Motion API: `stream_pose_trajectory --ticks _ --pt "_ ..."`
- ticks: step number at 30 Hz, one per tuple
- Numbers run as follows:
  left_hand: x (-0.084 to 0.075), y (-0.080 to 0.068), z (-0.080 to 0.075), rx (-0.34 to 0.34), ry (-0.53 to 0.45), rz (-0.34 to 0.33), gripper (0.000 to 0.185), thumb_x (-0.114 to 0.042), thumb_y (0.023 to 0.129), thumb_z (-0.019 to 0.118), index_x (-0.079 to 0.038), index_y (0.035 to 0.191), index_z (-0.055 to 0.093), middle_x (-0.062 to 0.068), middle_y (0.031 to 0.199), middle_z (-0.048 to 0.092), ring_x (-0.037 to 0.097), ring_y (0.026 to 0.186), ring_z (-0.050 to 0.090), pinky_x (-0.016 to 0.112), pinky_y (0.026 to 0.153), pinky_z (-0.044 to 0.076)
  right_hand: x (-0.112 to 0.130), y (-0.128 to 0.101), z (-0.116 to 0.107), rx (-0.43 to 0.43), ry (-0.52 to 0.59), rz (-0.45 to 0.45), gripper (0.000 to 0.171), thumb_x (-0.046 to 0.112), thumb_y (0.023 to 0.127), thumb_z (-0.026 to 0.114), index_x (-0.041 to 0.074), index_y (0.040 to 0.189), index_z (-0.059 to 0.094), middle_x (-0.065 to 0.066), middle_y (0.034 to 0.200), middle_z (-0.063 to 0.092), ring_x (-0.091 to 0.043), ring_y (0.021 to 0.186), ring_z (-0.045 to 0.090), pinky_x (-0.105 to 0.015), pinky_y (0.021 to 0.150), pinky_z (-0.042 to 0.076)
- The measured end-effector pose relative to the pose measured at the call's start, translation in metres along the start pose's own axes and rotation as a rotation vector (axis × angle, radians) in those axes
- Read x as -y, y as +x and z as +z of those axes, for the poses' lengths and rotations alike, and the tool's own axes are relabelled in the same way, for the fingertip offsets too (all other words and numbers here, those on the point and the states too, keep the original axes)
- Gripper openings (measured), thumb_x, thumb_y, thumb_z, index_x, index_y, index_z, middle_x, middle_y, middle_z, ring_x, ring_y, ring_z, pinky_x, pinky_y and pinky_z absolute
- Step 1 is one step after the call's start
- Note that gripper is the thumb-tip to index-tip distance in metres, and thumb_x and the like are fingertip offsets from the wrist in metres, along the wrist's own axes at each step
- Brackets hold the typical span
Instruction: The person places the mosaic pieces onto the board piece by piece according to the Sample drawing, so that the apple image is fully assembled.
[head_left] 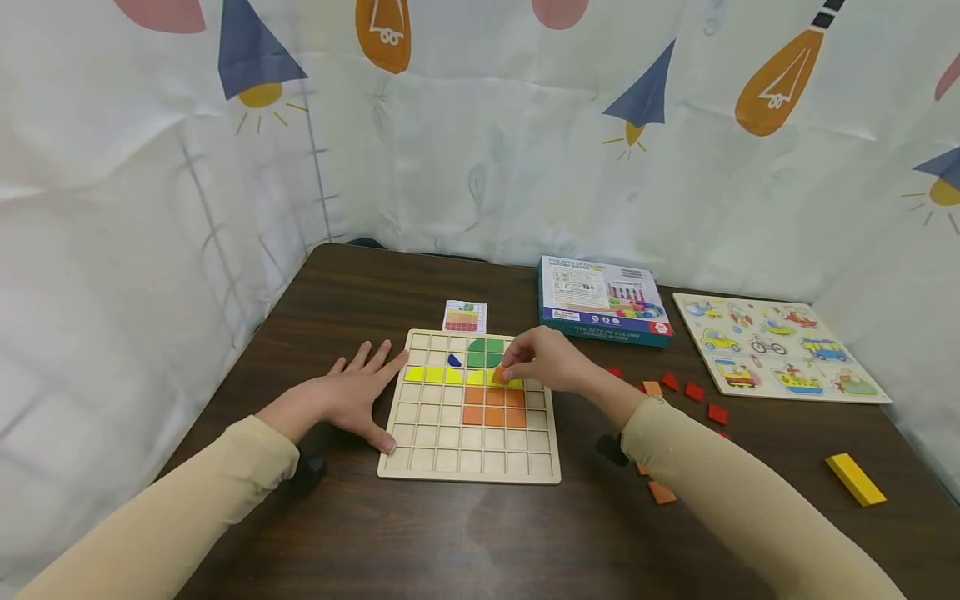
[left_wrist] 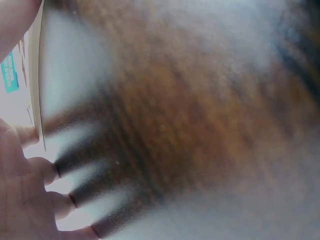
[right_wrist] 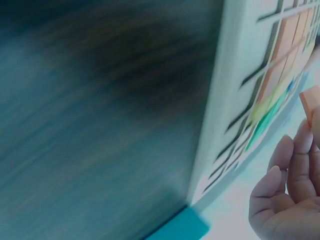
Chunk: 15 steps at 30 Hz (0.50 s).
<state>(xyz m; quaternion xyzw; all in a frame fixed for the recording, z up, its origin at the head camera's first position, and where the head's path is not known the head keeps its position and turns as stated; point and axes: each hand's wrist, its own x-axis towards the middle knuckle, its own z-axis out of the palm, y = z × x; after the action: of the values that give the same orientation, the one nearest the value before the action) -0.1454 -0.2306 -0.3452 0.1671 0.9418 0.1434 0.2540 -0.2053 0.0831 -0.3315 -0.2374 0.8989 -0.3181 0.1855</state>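
My right hand [head_left: 551,358] pinches an orange tile [right_wrist: 310,102] between thumb and fingertips, over the yellow row of a wooden grid board [head_left: 468,478]. Spread wide, my left hand [head_left: 352,396] lies at the board's left side, its thumb and index fingertip right at the edge. In the grid, orange square tiles [head_left: 495,406] fill a block below a row of yellow tiles [head_left: 433,374]. Green tiles [head_left: 480,353] with rounded corners sit above that row, and a small dark blue tile [head_left: 454,360] is left of them.
Behind the board lies a small printed pattern card [head_left: 465,318]. A boxed bead set [head_left: 603,312] and a picture puzzle board [head_left: 787,346] lie at the back right. Loose red tiles [head_left: 717,413] and orange tiles [head_left: 662,493] are scattered around the right forearm. Farther right is a yellow block [head_left: 857,480].
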Motion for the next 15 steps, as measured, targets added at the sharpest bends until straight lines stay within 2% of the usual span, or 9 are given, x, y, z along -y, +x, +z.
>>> stream_pose_trajectory --ticks 8,15 --pt "0.000 0.001 0.000 -0.001 0.008 -0.003 0.141 -0.063 0.064 0.088 -0.006 0.165 0.007 0.031 0.169 -0.002 0.059 0.153 -0.006 0.080 0.115 0.004 0.031 0.021 0.027 0.061 -0.016 -0.032 0.006 0.017 0.093 0.077 0.012 0.096 0.079 0.001 0.088 0.075 -0.014 0.079 0.059 -0.023 0.072 0.050" --pt "0.001 0.002 0.000 0.004 0.009 -0.012 0.141 -0.064 0.064 0.088 -0.007 0.165 0.008 0.030 0.169 -0.002 0.058 0.153 -0.006 0.080 0.115 0.004 0.042 0.029 0.039 0.080 -0.063 -0.055 0.006 0.016 0.091 0.079 0.010 0.093 0.079 0.001 0.085 0.074 -0.013 0.078 0.059 -0.022 0.072 0.050"
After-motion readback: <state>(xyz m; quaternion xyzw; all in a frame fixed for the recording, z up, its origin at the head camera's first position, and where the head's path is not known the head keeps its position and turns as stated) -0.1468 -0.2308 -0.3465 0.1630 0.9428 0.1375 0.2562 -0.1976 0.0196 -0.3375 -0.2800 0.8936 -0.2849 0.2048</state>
